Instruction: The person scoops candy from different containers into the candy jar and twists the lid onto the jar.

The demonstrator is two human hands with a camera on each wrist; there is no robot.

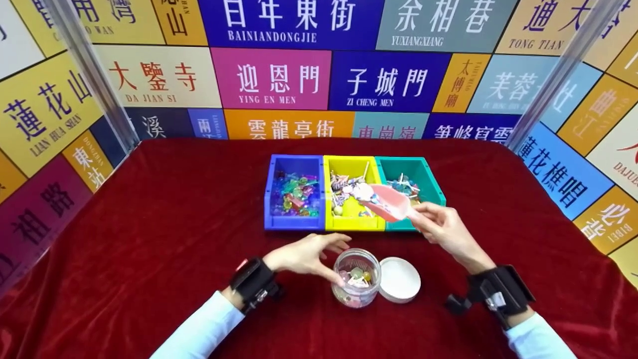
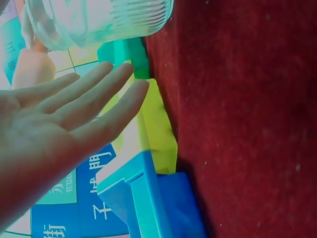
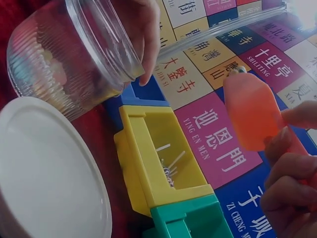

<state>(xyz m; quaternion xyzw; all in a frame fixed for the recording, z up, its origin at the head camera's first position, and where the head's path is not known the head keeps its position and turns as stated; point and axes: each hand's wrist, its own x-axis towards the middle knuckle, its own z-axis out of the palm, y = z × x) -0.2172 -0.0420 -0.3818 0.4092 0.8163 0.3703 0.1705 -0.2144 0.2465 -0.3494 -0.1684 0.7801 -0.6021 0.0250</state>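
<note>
My right hand point(image 1: 441, 227) grips the handle of a pink scoop point(image 1: 391, 203), held above the yellow bin point(image 1: 355, 223). Wrapped lollipops point(image 1: 363, 192) show at the scoop's front end. In the right wrist view the scoop point(image 3: 250, 111) is seen from below, fingers curled on its handle. My left hand point(image 1: 309, 257) is beside a clear ribbed jar point(image 1: 356, 296), its fingers fairly straight and the thumb at the jar's near-left side. Whether the thumb touches the glass I cannot tell. Several candies lie in the jar. The left wrist view shows the hand point(image 2: 74, 114) with extended fingers.
A white lid point(image 1: 399, 279) lies right of the jar. Joined to the yellow bin are a blue bin point(image 1: 269, 199) with colourful wrapped candies and a green bin point(image 1: 433, 184) with lollipops. Dark red cloth point(image 1: 174, 209) covers the table. Printed panels and clear posts stand behind.
</note>
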